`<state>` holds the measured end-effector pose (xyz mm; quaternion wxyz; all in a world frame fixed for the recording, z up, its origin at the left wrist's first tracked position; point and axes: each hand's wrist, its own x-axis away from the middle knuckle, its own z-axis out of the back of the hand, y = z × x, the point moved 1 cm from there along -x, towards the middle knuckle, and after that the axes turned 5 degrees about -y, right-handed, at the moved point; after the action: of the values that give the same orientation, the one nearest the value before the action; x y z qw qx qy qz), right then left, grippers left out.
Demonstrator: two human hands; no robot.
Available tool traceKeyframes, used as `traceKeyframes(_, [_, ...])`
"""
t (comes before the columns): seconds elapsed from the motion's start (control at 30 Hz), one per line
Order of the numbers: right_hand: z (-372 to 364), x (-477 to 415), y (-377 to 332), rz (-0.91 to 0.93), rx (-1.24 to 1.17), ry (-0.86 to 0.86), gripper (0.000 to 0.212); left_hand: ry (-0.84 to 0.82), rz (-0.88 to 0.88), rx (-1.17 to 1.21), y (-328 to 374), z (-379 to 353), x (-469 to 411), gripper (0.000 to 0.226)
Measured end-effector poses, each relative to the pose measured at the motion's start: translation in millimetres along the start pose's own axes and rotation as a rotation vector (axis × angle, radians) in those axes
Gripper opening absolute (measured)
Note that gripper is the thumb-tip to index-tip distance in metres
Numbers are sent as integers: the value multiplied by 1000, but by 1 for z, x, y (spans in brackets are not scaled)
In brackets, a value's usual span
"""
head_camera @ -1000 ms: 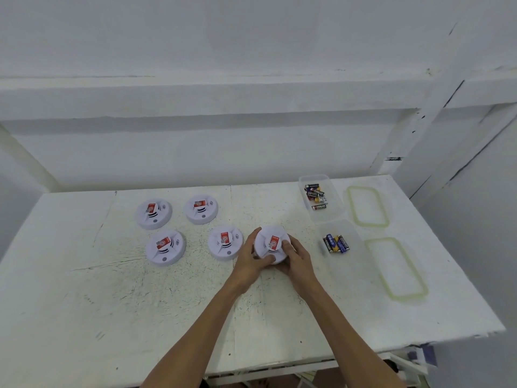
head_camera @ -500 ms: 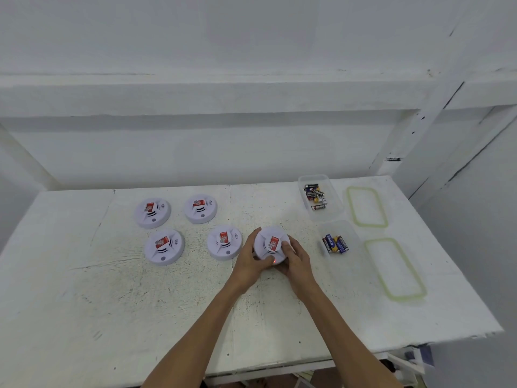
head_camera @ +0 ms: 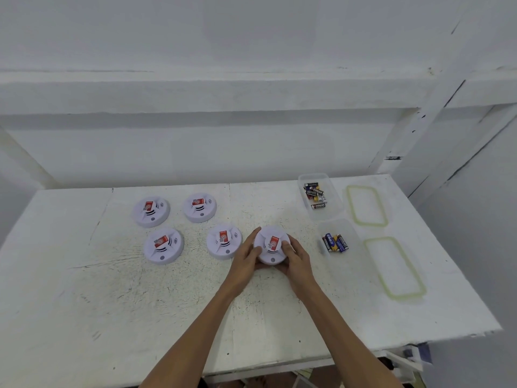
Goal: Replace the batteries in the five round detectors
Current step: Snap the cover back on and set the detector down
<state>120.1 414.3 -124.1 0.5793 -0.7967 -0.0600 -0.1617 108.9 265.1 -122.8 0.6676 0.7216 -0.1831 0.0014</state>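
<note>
1. Head view: the left hand (head_camera: 246, 260) and the right hand (head_camera: 296, 260) are both curling around the round white plastic detector with a red label (head_camera: 270, 245), fingers closed on its rim from either side as it is sitting on the scuffed white table (head_camera: 112, 298), near its middle.
2. That detector is showing a raised centre, a small grey dot near its front edge and a red sticker whose print is too small to read.
3. Four matching white detectors (head_camera: 223, 242) are lying to its left in two rows, apart from each other.
4. The far clear plastic tub (head_camera: 320, 196) is holding batteries reading "EVEREADY"; the near clear tub (head_camera: 340, 242) is holding blue batteries, lettering unreadable.
</note>
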Motion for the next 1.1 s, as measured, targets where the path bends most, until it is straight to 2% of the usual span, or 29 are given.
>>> traceKeyframes(1.1, [1,0,0,7,41,-15,30,2,-29,51,7,-3,2,43])
